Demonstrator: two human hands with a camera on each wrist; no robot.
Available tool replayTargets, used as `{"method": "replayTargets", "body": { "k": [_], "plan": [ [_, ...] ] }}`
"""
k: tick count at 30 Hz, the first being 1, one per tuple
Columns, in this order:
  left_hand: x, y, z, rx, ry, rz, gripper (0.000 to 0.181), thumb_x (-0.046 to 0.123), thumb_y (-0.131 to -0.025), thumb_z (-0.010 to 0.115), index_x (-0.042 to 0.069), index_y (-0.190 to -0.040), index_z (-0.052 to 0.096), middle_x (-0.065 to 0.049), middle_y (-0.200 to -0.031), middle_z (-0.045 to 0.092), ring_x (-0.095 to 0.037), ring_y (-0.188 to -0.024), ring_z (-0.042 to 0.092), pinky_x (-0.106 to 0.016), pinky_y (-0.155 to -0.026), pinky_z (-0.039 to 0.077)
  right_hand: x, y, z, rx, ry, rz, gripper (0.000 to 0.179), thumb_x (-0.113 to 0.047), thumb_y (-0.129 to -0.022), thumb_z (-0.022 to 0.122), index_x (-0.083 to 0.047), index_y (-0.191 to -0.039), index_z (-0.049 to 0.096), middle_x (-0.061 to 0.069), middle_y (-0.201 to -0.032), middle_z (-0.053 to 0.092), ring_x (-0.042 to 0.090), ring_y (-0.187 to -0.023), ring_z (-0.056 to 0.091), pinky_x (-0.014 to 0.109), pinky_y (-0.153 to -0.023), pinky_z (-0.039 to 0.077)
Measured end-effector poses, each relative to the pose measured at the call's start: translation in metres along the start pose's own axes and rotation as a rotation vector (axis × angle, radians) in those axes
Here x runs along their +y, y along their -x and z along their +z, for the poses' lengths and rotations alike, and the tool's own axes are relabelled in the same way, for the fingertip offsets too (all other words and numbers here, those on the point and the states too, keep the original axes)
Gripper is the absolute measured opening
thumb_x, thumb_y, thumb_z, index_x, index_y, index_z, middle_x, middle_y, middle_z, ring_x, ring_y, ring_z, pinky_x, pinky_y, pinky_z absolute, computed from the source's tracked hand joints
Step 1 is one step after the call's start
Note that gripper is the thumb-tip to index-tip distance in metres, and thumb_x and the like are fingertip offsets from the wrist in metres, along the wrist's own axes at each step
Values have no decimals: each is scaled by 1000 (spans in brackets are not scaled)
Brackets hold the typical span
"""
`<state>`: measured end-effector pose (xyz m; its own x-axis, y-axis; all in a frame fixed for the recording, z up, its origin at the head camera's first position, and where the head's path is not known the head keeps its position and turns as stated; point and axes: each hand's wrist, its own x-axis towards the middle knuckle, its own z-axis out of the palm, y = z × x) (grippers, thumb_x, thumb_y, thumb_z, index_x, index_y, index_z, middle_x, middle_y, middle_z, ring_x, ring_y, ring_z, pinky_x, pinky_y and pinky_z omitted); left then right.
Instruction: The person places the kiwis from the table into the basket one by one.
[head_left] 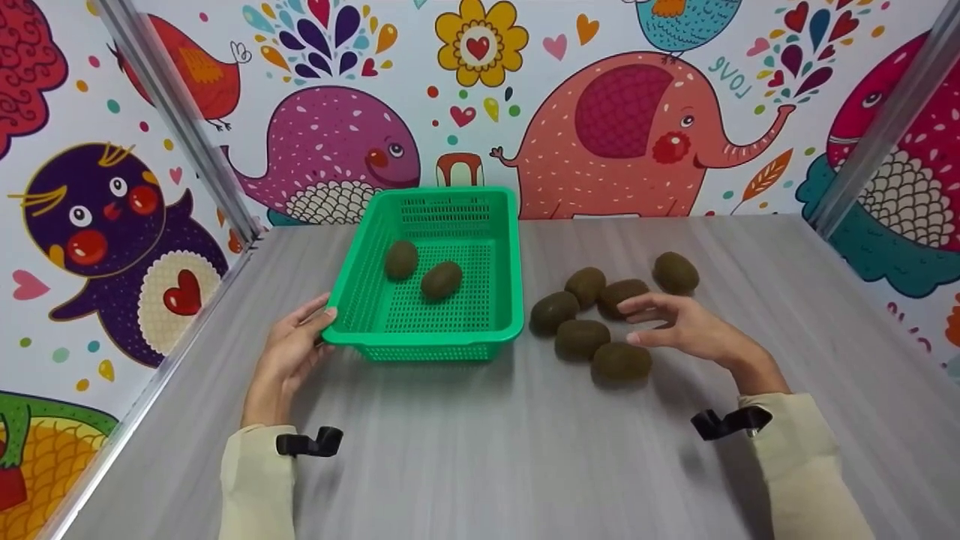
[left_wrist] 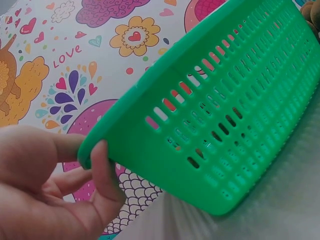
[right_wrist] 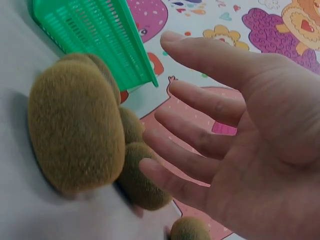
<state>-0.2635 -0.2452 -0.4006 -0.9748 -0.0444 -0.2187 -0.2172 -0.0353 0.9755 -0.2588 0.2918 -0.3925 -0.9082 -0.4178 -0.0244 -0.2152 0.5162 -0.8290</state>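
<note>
A green plastic basket (head_left: 425, 338) with slotted walls stands left of centre, and two brown kiwis (head_left: 442, 281) lie inside it. At its near left corner my left hand (head_left: 289, 352) grips the rim; the left wrist view shows the thumb and fingers (left_wrist: 107, 175) pinching that corner. Right of the basket, several loose kiwis (head_left: 583, 340) are bunched together. Over their right side hovers my right hand (head_left: 686, 330), fingers spread and holding nothing. In the right wrist view, a large kiwi (right_wrist: 75, 125) fills the left foreground, beside the fingertips (right_wrist: 150, 167).
One kiwi (head_left: 676, 273) lies apart at the back right of the group. The grey wood-grain table (head_left: 465, 450) ends at a wall panel (head_left: 480, 135) printed with cartoon animals. Metal posts (head_left: 191, 127) rise at the table's back corners. Each sleeved wrist wears a black bracket (head_left: 309, 442).
</note>
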Motion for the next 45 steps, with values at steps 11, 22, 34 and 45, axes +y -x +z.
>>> {"method": "replayTargets", "body": {
  "k": [11,22,34,45],
  "plan": [
    [3,0,1,-15,12,23,58,21,-105,54,11,-158,32,13,-104,64,0,-76,60,-18,-68,50,8,1,-3,-57,15,53,57,-31,-90,75,-13,-140,54,20,-147,49,40,-137,48,60,-108,43],
    [3,-2,2,-25,44,5,58,21,-105,54,12,-158,32,13,-102,65,0,-75,61,-18,-68,50,14,-2,4,-133,14,84,63,-31,-90,75,-7,-142,49,18,-147,49,41,-136,48,55,-107,46],
    [2,0,1,-16,50,-7,58,22,-104,55,12,-158,33,13,-100,66,-1,-75,60,-18,-67,50,18,-5,11,-145,63,132,66,-33,-86,79,-8,-140,50,19,-143,51,36,-132,48,55,-107,43],
    [2,1,1,-8,38,1,57,19,-105,54,11,-157,33,14,-98,67,0,-73,59,-17,-65,49,21,-7,15,-154,82,163,72,-35,-83,82,-5,-138,49,18,-140,54,36,-131,49,55,-108,44]
  ]
}}
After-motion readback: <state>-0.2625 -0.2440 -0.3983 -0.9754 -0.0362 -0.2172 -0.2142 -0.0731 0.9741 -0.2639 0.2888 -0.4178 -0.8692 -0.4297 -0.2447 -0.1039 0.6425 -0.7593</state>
